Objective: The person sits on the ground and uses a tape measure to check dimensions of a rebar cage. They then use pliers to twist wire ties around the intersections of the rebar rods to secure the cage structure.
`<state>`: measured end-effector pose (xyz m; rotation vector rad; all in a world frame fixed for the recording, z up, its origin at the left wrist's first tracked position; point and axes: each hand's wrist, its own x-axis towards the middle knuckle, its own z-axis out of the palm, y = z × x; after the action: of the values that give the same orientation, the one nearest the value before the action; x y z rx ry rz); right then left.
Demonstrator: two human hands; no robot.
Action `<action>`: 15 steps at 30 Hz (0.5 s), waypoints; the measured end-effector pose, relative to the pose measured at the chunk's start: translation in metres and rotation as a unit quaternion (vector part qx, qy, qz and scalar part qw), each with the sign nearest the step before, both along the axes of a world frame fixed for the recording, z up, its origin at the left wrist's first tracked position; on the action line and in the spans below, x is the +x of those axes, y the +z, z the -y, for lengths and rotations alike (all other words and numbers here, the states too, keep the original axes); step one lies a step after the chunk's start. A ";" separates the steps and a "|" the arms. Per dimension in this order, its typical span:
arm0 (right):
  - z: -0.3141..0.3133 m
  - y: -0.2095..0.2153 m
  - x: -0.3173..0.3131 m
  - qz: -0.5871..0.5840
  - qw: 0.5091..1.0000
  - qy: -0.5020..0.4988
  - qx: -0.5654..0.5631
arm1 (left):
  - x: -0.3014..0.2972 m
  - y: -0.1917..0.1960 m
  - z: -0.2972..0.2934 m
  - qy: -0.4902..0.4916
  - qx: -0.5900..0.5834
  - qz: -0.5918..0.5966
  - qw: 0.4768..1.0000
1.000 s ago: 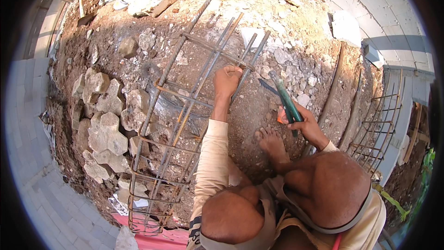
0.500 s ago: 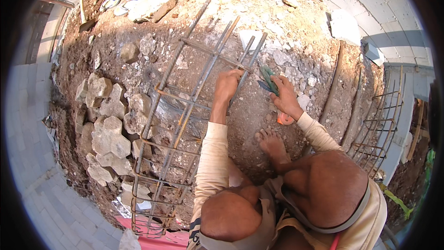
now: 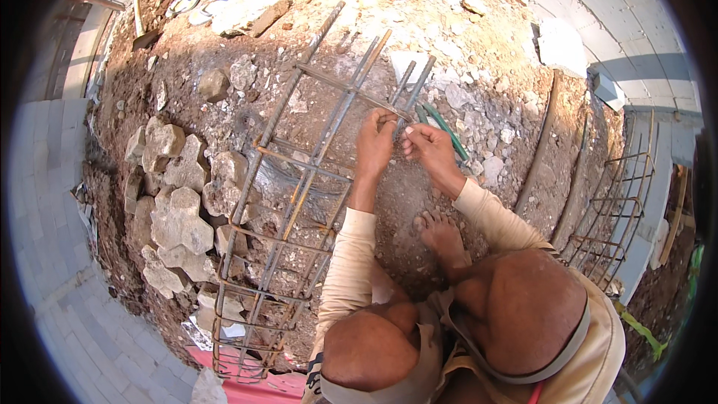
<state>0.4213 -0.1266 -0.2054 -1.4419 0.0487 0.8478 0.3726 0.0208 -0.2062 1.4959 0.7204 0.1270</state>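
A rusty steel rebar cage (image 3: 280, 243) slants up from the lower left, its long bar ends sticking out at the top. At its upper right corner my left hand (image 3: 374, 142) is closed, fingers curled against the bar beside the cross stirrup (image 3: 351, 90). Right next to it, my right hand (image 3: 434, 153) has its fingertips pinched together at the same bar. Anything thin between those fingertips is too small to make out. A tool with green handles (image 3: 451, 136) lies just beyond my right hand; whether they touch, I cannot tell.
Broken paving blocks (image 3: 179, 221) are piled left of the cage. Coiled wire (image 3: 288, 179) lies beneath it. My bare foot (image 3: 441, 233) rests on the soil nearby. Another rebar cage (image 3: 617, 209) leans at the right. A long pipe-like piece (image 3: 542, 135) and pale rubble lie between.
My right hand has moved left, from the green-handled tool to the bar beside my left hand. The tool now lies at a different angle. The orange object by my foot is now hidden.
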 end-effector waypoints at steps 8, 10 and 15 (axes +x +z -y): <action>-0.009 0.022 0.003 -0.028 0.998 -0.013 -0.052 | 0.000 0.007 -0.006 -0.021 -0.060 0.009 0.998; -0.012 0.019 0.001 -0.032 0.997 -0.046 -0.044 | 0.001 0.009 -0.003 -0.022 -0.048 0.013 0.999; -0.003 0.018 0.014 -0.018 0.998 -0.062 -0.019 | 0.000 0.008 -0.004 -0.024 -0.037 -0.012 0.999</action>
<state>0.4356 -0.1236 -0.1876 -1.4437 0.1802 0.7753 0.3721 0.0244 -0.1986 1.4460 0.6997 0.0455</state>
